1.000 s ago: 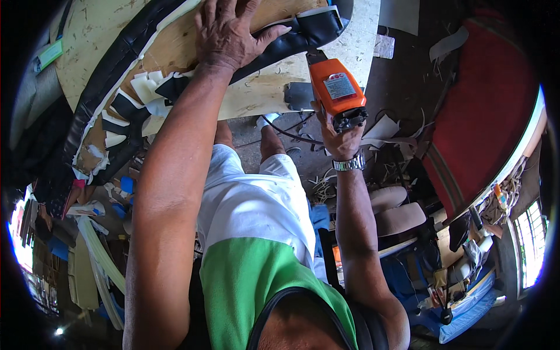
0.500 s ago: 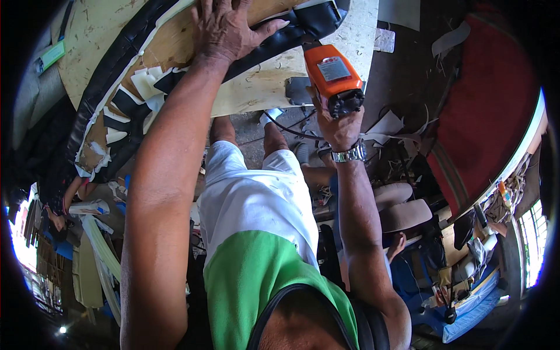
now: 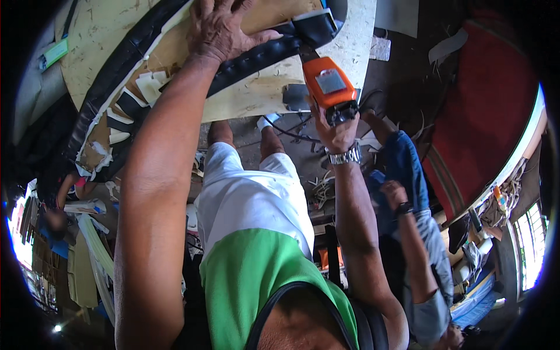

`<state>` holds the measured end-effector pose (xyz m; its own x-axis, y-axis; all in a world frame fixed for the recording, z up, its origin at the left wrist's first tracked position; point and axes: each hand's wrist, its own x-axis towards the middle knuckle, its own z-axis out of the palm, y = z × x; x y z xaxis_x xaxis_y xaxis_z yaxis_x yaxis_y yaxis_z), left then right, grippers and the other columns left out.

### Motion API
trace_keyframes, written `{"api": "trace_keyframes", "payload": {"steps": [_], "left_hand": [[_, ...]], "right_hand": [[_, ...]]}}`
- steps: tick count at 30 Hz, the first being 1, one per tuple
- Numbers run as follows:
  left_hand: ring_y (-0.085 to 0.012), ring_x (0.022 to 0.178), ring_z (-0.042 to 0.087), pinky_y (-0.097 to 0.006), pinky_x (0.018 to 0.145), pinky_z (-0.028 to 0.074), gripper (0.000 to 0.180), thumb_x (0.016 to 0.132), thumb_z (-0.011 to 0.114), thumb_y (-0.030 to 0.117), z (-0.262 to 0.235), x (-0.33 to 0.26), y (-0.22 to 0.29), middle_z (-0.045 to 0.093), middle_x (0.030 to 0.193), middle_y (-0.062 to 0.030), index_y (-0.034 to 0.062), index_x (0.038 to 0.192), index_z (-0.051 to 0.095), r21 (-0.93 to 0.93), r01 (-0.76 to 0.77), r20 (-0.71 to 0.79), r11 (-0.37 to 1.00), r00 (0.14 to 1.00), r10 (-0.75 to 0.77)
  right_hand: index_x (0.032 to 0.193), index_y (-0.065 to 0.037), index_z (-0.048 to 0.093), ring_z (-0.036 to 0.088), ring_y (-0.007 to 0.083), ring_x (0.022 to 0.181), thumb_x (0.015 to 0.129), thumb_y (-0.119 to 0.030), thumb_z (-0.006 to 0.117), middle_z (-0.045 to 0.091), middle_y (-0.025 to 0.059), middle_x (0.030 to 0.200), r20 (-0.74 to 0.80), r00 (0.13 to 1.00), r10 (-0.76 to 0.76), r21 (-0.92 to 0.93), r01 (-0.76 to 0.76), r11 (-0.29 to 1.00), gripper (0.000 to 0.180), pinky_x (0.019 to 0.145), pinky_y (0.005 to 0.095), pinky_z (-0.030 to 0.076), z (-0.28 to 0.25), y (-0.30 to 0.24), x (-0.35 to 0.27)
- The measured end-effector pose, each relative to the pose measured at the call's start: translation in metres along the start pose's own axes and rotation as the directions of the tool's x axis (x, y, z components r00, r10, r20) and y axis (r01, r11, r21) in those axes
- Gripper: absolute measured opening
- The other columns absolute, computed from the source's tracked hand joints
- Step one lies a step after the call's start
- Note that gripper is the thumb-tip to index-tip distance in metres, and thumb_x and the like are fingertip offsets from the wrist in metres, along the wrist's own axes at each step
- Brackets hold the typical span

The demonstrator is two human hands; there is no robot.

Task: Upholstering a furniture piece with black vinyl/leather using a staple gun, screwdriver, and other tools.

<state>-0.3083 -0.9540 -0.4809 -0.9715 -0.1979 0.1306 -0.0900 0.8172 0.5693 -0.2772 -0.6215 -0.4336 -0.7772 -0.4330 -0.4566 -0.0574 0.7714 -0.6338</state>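
My right hand [image 3: 337,134] is wrapped round the handle of an orange staple gun [image 3: 325,79]. Its dark nose meets the black upholstery covering [image 3: 252,63] near a padded corner. My left hand [image 3: 220,34] lies spread over the curved wooden frame [image 3: 274,14], thumb stretched along the covering's edge; its fingertips run past the top of the picture. Cut black and white flaps [image 3: 131,105] of cover fold inward on the frame's left side. Beneath it all lies a pale plywood board [image 3: 251,96].
A dark hose [image 3: 286,129] hangs below the board. On the right leans a large red-covered panel [image 3: 490,111]. Close by my right arm, a co-worker in jeans [image 3: 402,169] is passing. Another person [image 3: 58,216] is at the far left. Scraps litter the floor.
A co-worker has come into view at my right, covering the cushions there. The staple gun has shifted slightly left along with my right hand. My left hand keeps its place on the frame.
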Motion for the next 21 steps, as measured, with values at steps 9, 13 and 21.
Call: {"api": "trace_keyframes", "payload": {"steps": [9, 13, 21], "left_hand": [[-0.0388, 0.133, 0.04, -0.058, 0.114, 0.031, 0.093, 0.07, 0.078, 0.068, -0.03, 0.009, 0.034, 0.044, 0.151, -0.0111, 0.0275, 0.149, 0.053, 0.374, 0.05, 0.126, 0.926, 0.987, -0.104], [-0.0389, 0.133, 0.04, -0.058, 0.115, 0.031, 0.093, 0.07, 0.078, 0.067, -0.022, 0.0, 0.024, 0.044, 0.152, -0.0111, 0.0275, 0.15, 0.052, 0.389, 0.019, 0.088, 0.921, 0.994, -0.058], [-0.0378, 0.137, 0.038, -0.055, 0.117, 0.03, 0.089, 0.073, 0.078, 0.065, -0.028, 0.003, 0.026, 0.042, 0.154, -0.0102, 0.0259, 0.149, 0.053, 0.343, 0.064, 0.139, 0.937, 0.983, -0.118]], "right_hand": [[0.115, -0.004, 0.071, 0.076, 0.0241, 0.098, 0.088, -0.026, 0.081, 0.078, 0.0105, 0.103, -0.038, 0.996, -0.077, -0.053, 0.075, 0.996, 0.036, 0.082, 0.0349, 0.059, -0.013, -0.028, -0.005], [0.113, -0.004, 0.072, 0.077, 0.0243, 0.094, 0.088, -0.029, 0.081, 0.079, 0.0099, 0.101, -0.007, 1.0, -0.022, -0.027, 0.022, 0.999, 0.036, 0.08, 0.0358, 0.06, -0.01, -0.04, -0.004], [0.112, -0.006, 0.073, 0.077, 0.0245, 0.092, 0.088, -0.028, 0.081, 0.079, 0.0082, 0.098, -0.071, 0.997, -0.041, -0.068, 0.036, 0.997, 0.034, 0.08, 0.0357, 0.06, 0.011, -0.04, 0.0]]}}
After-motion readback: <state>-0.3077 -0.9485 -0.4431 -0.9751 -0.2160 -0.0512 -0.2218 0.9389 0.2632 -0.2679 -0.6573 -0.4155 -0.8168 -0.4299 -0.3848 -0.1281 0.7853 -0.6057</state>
